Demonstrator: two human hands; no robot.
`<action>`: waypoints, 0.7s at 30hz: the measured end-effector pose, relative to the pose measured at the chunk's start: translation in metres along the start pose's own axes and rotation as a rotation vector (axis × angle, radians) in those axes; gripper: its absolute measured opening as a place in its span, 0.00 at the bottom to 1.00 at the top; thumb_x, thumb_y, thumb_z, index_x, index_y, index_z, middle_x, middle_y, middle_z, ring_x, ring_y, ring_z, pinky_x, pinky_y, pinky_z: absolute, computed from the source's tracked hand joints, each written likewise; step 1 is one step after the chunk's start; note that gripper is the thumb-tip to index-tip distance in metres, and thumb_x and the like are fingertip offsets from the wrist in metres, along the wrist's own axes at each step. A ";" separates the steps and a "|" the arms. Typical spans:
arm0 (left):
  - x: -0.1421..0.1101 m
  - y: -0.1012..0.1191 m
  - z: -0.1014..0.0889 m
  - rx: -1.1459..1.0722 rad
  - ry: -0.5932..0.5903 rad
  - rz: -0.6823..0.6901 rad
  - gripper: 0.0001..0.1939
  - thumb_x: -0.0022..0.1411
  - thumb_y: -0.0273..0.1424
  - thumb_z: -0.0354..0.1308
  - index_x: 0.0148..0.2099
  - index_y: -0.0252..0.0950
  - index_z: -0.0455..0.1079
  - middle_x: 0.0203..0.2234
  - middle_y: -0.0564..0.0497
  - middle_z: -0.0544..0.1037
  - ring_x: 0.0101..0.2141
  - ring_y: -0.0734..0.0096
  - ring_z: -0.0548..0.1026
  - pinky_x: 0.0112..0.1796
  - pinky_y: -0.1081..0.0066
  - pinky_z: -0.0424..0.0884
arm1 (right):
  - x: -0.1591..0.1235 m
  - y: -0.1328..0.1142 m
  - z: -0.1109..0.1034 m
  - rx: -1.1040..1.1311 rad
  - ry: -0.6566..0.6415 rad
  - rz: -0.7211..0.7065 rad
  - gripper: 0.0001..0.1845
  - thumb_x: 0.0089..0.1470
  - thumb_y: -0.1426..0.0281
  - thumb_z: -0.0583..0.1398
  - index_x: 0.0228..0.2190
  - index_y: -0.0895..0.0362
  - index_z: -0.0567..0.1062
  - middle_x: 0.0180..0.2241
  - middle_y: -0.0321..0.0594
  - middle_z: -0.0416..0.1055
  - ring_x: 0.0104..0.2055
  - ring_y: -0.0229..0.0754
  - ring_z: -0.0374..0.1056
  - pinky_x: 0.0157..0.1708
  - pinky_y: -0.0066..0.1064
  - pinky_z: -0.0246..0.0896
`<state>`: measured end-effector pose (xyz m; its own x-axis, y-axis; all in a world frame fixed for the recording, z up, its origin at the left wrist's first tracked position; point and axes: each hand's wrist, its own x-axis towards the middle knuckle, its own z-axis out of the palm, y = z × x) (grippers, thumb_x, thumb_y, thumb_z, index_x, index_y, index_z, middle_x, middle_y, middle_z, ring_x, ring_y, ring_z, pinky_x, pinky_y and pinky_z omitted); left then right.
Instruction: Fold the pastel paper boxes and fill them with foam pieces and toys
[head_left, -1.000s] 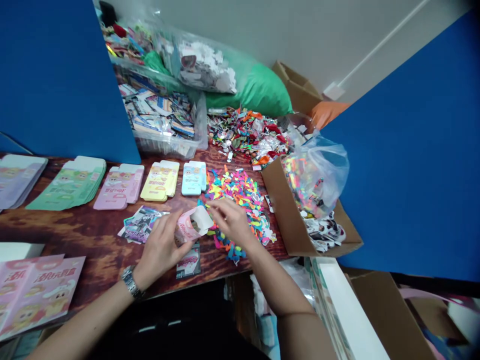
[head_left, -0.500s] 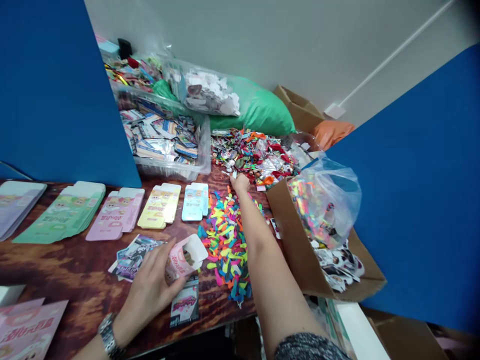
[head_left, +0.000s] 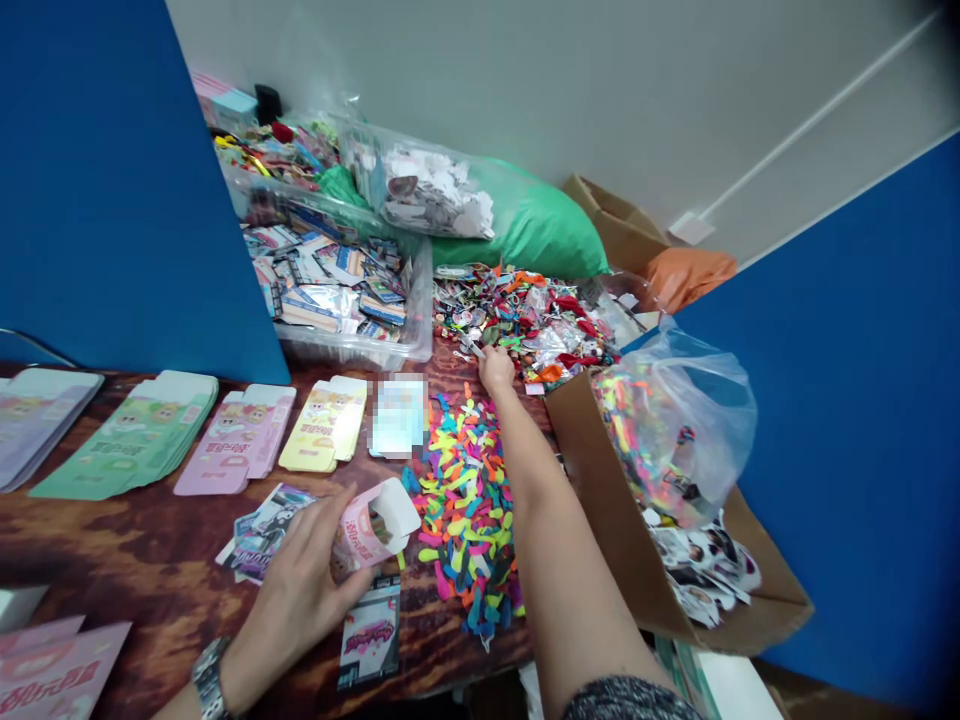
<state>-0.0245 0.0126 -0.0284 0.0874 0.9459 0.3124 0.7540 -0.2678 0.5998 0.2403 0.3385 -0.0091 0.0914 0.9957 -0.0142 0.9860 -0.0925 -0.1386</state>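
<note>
Since the earliest frame, the right hand (head_left: 498, 372) has moved from beside the mouth of the pink box (head_left: 354, 541) to the near edge of the mixed trinket pile (head_left: 551, 322), at the far side of the table (head_left: 161, 545). The left hand (head_left: 296, 590) has kept its grip on the box, thumb and fingers around its sides. The box is tilted, its open end towards the right; something lies inside, not identifiable.

The right fingers are bunched beside a small pale item (head_left: 472, 346); whether they pinch it cannot be told. The bright small pieces (head_left: 469, 500) lie between box and right forearm; a dark packet (head_left: 370, 632) lies on the near side of the box.

Judged step: selecting from the pile. A clean lift would call for separating one item from its neighbours, with the box held steady.
</note>
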 end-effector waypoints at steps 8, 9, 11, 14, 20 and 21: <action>0.001 -0.002 -0.003 -0.009 0.022 -0.016 0.38 0.59 0.38 0.61 0.68 0.38 0.51 0.55 0.38 0.70 0.53 0.49 0.71 0.52 0.53 0.70 | -0.013 0.009 -0.013 0.084 -0.047 -0.070 0.13 0.59 0.67 0.59 0.42 0.59 0.79 0.41 0.48 0.77 0.42 0.43 0.72 0.40 0.27 0.60; 0.003 -0.002 -0.004 -0.017 0.028 -0.020 0.38 0.59 0.38 0.61 0.67 0.38 0.51 0.55 0.38 0.70 0.53 0.49 0.71 0.52 0.54 0.70 | -0.021 0.011 -0.019 0.112 -0.048 -0.081 0.13 0.59 0.67 0.59 0.41 0.60 0.79 0.39 0.46 0.78 0.40 0.42 0.72 0.39 0.26 0.60; 0.008 -0.002 -0.007 -0.030 0.034 -0.037 0.37 0.60 0.40 0.61 0.67 0.38 0.52 0.55 0.39 0.70 0.53 0.50 0.71 0.52 0.55 0.70 | -0.039 0.013 -0.033 0.176 -0.047 -0.115 0.14 0.60 0.64 0.57 0.41 0.59 0.79 0.37 0.42 0.79 0.37 0.40 0.72 0.36 0.25 0.61; 0.015 -0.002 -0.010 -0.043 0.034 -0.092 0.36 0.59 0.43 0.62 0.65 0.37 0.55 0.53 0.40 0.71 0.51 0.51 0.72 0.50 0.56 0.71 | -0.077 0.013 -0.059 0.293 -0.066 -0.208 0.17 0.61 0.60 0.56 0.42 0.57 0.78 0.36 0.37 0.79 0.35 0.38 0.72 0.33 0.24 0.62; 0.019 0.001 -0.017 -0.066 0.052 -0.179 0.35 0.57 0.42 0.64 0.61 0.34 0.60 0.50 0.40 0.73 0.49 0.52 0.72 0.50 0.56 0.70 | -0.171 -0.013 -0.101 0.675 -0.208 -0.538 0.15 0.56 0.57 0.61 0.33 0.57 0.78 0.29 0.36 0.75 0.29 0.36 0.67 0.28 0.25 0.60; 0.019 0.001 -0.018 -0.063 0.051 -0.185 0.34 0.57 0.42 0.64 0.61 0.34 0.60 0.50 0.40 0.72 0.50 0.51 0.72 0.50 0.56 0.70 | -0.184 -0.020 -0.105 0.676 -0.237 -0.573 0.14 0.56 0.58 0.61 0.32 0.57 0.78 0.29 0.37 0.74 0.29 0.36 0.67 0.28 0.26 0.60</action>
<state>-0.0343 0.0268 -0.0085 -0.0831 0.9699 0.2291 0.7117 -0.1031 0.6949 0.2179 0.1569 0.1001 -0.4909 0.8702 0.0429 0.5733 0.3597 -0.7362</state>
